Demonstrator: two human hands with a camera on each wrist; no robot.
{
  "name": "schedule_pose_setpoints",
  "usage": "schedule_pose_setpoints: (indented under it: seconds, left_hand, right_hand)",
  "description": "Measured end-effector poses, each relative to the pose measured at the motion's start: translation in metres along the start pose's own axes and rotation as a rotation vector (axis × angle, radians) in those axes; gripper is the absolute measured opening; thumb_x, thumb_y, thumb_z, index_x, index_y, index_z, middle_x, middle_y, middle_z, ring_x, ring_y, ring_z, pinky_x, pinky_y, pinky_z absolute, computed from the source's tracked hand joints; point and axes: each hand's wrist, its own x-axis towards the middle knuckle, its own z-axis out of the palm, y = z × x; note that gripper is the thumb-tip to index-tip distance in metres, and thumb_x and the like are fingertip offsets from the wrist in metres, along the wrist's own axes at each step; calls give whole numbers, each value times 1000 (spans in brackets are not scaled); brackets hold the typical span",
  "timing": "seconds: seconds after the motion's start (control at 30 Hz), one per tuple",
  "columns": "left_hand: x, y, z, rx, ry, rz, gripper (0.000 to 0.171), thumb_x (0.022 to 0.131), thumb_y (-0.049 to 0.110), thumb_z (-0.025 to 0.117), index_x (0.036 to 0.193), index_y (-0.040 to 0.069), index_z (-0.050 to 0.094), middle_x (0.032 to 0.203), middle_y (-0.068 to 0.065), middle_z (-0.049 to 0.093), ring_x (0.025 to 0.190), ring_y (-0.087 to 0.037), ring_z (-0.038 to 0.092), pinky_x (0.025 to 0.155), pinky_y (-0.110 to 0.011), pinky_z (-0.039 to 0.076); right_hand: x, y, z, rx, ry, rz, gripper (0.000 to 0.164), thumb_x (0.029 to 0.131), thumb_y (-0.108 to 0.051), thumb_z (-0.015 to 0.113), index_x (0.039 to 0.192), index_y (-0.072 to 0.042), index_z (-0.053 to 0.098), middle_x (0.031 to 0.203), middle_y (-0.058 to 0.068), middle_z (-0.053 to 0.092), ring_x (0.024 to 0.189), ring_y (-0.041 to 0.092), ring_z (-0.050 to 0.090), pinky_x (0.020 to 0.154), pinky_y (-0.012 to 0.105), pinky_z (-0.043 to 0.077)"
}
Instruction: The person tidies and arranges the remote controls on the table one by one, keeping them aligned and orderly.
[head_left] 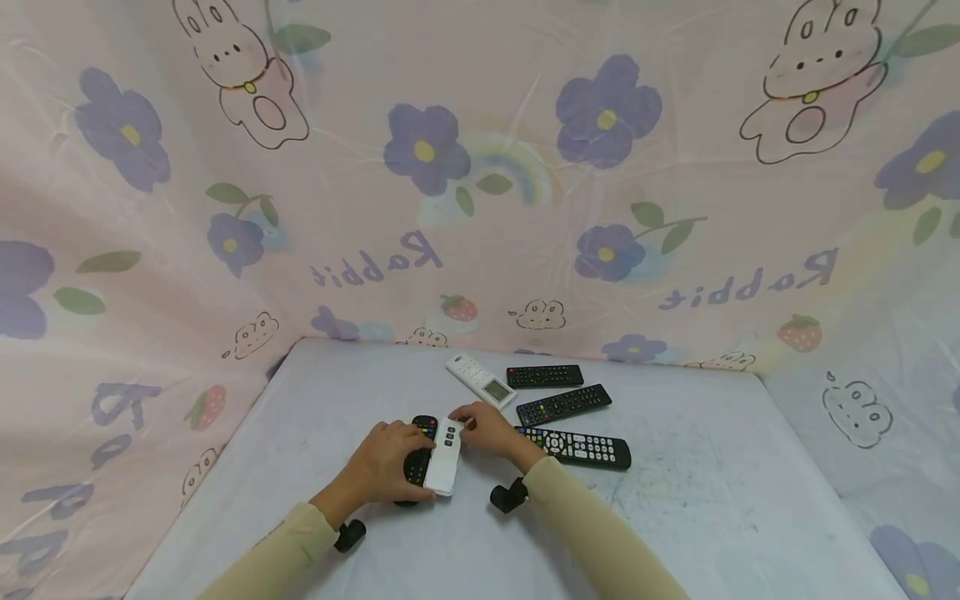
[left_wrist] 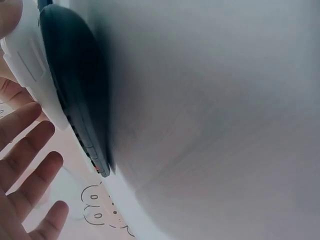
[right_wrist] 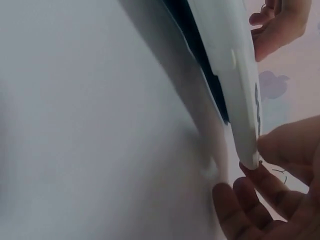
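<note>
A white remote control (head_left: 443, 460) with a few dark buttons lies tilted over a black remote control (head_left: 417, 463). My left hand (head_left: 388, 463) holds the white remote between thumb and index finger along its length. In the left wrist view, the other left fingers (left_wrist: 37, 172) are spread away from it. With thumb and index finger, my right hand (head_left: 486, 428) pinches the far end of the white remote (right_wrist: 246, 131). Below it, the dark body of the black remote (left_wrist: 80, 75) rests on the white surface; part of its button face is covered.
Behind and right of the hands lie a white remote with a screen (head_left: 480, 379), two slim black remotes (head_left: 544, 377) (head_left: 564, 405), and a larger black remote with white buttons (head_left: 585, 448). A printed cloth (head_left: 510, 233) hangs behind the white table (head_left: 705, 500).
</note>
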Motion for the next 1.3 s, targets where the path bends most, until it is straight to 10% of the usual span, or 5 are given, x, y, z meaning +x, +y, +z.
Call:
schedule_pose_setpoints:
  seconds: [1.3]
  left_hand:
    - [-3, 5, 12, 134, -1, -35, 74, 54, 77, 75, 106, 24, 70, 104, 9, 64, 100, -15, 56, 85, -40, 44]
  right_hand:
    - [8, 1, 4, -41, -27, 54, 36, 86, -3, 60, 121, -10, 65, 115, 7, 63, 95, 15, 59, 79, 28, 51]
